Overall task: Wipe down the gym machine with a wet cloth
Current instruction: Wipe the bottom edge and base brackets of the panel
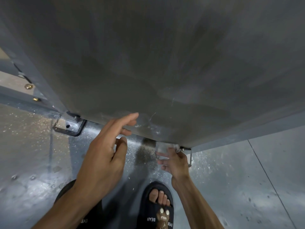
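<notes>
A large grey metal panel of the gym machine [148, 63] fills the upper view, streaked and smudged near its lower edge. My left hand [105, 156] hovers open just below that edge, fingers straight and reaching toward the panel. My right hand [175, 161] is lower and to the right, pinching a small pale cloth [173, 147] against the panel's bottom corner. The cloth is mostly hidden by my fingers and blurred.
Black metal brackets [72, 128] and bolts [28, 86] hold the machine's frame at the left. A thin bracket [189, 158] hangs by the right corner. The grey floor [231, 179] is speckled with dust. My feet in black slippers [158, 205] stand right below.
</notes>
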Demonstrator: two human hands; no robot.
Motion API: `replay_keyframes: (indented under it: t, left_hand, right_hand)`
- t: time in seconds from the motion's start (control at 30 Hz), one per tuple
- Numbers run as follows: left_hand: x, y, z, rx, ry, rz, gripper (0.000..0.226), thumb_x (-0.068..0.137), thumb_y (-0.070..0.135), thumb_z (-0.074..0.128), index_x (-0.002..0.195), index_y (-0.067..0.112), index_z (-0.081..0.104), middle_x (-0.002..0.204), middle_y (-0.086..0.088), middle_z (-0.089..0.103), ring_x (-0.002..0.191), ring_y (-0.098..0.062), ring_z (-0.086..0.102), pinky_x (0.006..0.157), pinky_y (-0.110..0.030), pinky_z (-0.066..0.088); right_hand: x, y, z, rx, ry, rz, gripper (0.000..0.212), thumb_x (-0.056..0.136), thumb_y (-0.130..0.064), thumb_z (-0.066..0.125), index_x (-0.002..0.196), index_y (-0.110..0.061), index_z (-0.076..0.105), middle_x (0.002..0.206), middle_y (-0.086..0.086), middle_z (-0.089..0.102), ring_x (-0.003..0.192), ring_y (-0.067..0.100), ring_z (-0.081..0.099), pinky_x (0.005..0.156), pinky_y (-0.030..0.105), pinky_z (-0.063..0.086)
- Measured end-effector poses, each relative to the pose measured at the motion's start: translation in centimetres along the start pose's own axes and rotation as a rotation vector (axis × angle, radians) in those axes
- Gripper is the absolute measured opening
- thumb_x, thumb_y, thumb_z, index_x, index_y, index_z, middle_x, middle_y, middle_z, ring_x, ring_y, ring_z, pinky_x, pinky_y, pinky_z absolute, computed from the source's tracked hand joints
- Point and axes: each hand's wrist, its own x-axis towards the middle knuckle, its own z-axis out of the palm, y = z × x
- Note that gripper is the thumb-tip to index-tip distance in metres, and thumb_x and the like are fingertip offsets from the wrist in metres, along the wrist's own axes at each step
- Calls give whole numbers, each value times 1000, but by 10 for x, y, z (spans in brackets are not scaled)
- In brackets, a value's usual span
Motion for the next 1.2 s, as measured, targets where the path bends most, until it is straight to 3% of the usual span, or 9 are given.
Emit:
replay_keyframes:
  t: [0.17, 0.33, 0.57, 0.67, 0.8, 0.9, 1.2]
  left_hand:
    - [-2, -3, -2, -31, -7, -7, 72, 96, -12, 49, 142, 43, 52, 131, 19, 62, 118, -11, 61, 90, -29, 53]
    - [-6, -1, -2, -31, -21, -4, 69, 98, -9, 48, 144, 42, 51, 134, 20, 61, 123, -14, 59, 93, -31, 50]
    - [-7, -3, -3, -39, -8, -8, 71, 98, -10, 48, 144, 43, 51, 132, 19, 62, 121, -16, 59, 89, -29, 48]
    - [-7, -3, -4, -36, 6, -7, 70, 97, -9, 48, 143, 44, 51, 132, 18, 62, 121, -16, 59, 88, -25, 48]
    - [-7, -2, -2, -41, 14, -2, 72, 97, -11, 49, 143, 44, 52, 131, 17, 62, 120, -17, 60, 88, -25, 50]
    - [-9, -2, -2, -32, 9, -4, 71, 97, -11, 49, 142, 44, 52, 130, 18, 63, 119, -17, 60, 91, -32, 49]
    - [-12, 0, -4, -13, 17, 1, 60, 94, 11, 44, 143, 45, 50, 131, 19, 62, 121, -16, 59, 93, -36, 52]
  right_hand:
    - [3, 0, 4, -17, -38, 54, 20, 106, -21, 53, 114, -7, 64, 96, 3, 79, 73, 20, 77, 58, 26, 56]
    - [8, -1, 14, 53, -34, 96, 17, 106, -17, 54, 115, -6, 63, 96, 4, 78, 75, 19, 77, 59, 26, 56]
    - [-33, -8, -7, -119, 11, -90, 26, 104, -23, 51, 104, -6, 70, 82, 3, 79, 61, 16, 71, 57, 27, 49]
    - [-63, -33, -12, -25, 17, -253, 31, 105, -24, 52, 94, -2, 71, 76, 15, 76, 56, 20, 64, 54, 33, 47]
    - [-89, -70, -2, 122, -39, -340, 32, 105, -28, 54, 91, -4, 70, 80, 16, 77, 51, 21, 60, 47, 26, 46]
    - [-84, -77, 9, 146, -23, -321, 31, 105, -25, 54, 90, -2, 70, 80, 15, 77, 44, 16, 57, 43, 22, 41]
    - [-45, -39, 33, 154, -33, -49, 19, 104, -23, 58, 99, -7, 67, 91, 15, 79, 52, 17, 62, 45, 24, 43]
